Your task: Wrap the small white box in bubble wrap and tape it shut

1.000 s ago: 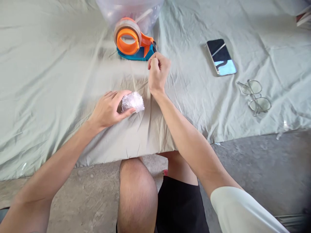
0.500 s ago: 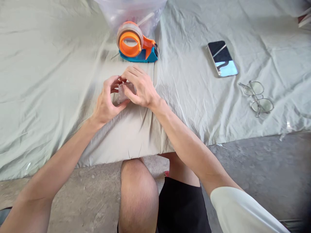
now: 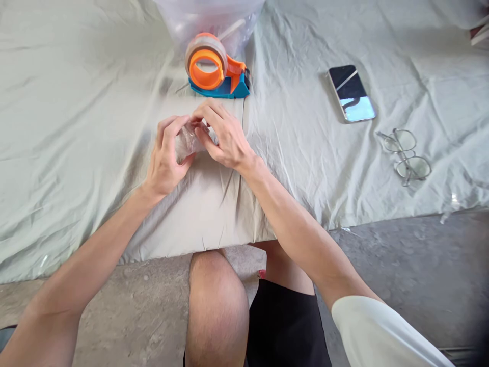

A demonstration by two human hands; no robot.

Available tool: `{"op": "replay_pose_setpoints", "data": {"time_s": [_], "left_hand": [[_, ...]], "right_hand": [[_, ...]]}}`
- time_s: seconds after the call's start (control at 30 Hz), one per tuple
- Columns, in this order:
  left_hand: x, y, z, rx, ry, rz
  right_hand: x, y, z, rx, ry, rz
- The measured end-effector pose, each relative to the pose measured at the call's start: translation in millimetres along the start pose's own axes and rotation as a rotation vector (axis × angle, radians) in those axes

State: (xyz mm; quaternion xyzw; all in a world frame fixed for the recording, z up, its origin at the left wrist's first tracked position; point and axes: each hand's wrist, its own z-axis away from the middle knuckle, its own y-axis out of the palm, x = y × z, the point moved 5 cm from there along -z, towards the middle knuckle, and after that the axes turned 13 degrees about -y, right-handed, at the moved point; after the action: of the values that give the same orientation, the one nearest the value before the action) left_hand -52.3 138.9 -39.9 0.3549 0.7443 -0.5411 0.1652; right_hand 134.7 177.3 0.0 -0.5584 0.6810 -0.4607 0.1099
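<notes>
Between my hands is a small clear plastic package (image 3: 185, 141), partly hidden by fingers; what it contains I cannot make out. My left hand (image 3: 165, 153) curls round its left side, thumb below and fingers above. My right hand (image 3: 224, 135) pinches at its upper right edge with thumb and fingertips. Just beyond my fingers stands an orange and blue tape dispenser (image 3: 239, 84) with a roll of tape on it.
Behind the dispenser sits a translucent plastic bag or bin (image 3: 214, 20) with clear items inside. A phone (image 3: 352, 94) and a pair of glasses (image 3: 407, 155) lie to the right on the wrinkled, cloth-covered table (image 3: 76, 102). The table's front edge runs above my knees.
The clear package has shifted slightly left and turned in my hands. My left hand has moved a little left, and my right fingers have changed position along its top edge.
</notes>
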Motion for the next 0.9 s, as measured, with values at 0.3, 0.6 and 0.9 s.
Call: {"op": "replay_pose_setpoints", "data": {"time_s": [0.3,0.6,0.9], "left_hand": [[-7,-2.9,3,-0.058,0.166,0.018],[-7,0.9,2,-0.012,0.148,0.06],[-8,-0.7,4,-0.06,0.288,-0.091]], "right_hand": [[-15,11,2,-0.183,-0.128,-0.149],[-20,13,3,-0.261,-0.148,-0.267],[-29,16,4,-0.369,-0.175,-0.27]]}}
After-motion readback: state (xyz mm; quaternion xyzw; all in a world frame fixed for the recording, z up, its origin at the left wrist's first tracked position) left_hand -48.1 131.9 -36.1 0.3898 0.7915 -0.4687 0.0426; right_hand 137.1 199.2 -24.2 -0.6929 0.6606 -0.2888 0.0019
